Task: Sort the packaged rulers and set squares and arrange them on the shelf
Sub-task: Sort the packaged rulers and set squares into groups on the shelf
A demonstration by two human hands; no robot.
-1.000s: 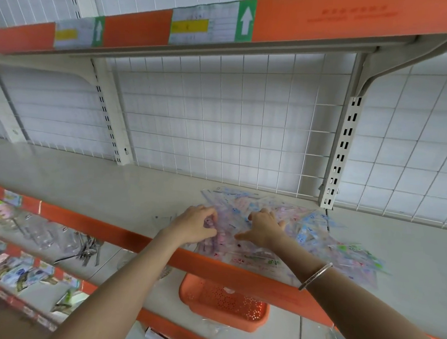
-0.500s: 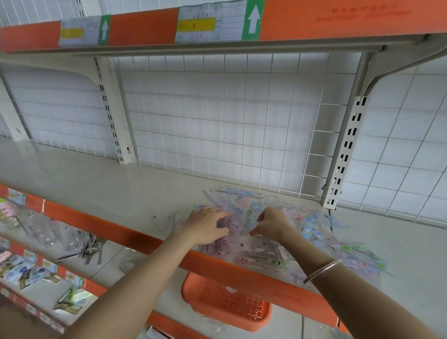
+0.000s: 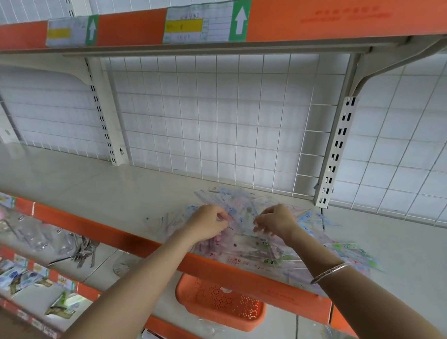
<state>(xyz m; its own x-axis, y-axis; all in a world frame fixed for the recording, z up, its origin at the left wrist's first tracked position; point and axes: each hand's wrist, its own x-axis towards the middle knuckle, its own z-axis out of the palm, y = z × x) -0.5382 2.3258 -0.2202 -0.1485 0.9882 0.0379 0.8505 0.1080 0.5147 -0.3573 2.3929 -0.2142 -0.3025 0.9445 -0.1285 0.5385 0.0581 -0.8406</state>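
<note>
- Now, your left hand (image 3: 208,222) rests on the left part of the pile of packaged rulers and set squares (image 3: 240,247). Its fingers are curled in against the thumb, pinching a clear packet near the top of the heap.
- Your right hand (image 3: 277,220) is just beside it on the right, knuckles up. Its fingertips (image 3: 259,221) are curled too and nip the edge of a packet. You cannot tell whether both hands hold the same packet.
- The pile lies loose and fanned out on the cream shelf (image 3: 84,183). It spreads from near the back panel to the orange front edge, and its right side is blurred.
- A few clear packets (image 3: 164,222) lie flat just left of the pile, apart from your left hand.
- A silver bangle (image 3: 331,272) circles your right forearm.
- A white wire grid (image 3: 220,116) forms the back of the bay, and a slotted upright (image 3: 336,150) stands behind the pile's right end.
- The orange edge of the shelf above carries price labels (image 3: 205,22) with white arrows on green.
- On the shelf below, an orange perforated basket (image 3: 221,304) sits under the pile. Metal utensils (image 3: 83,251) lie well to its left.
</note>
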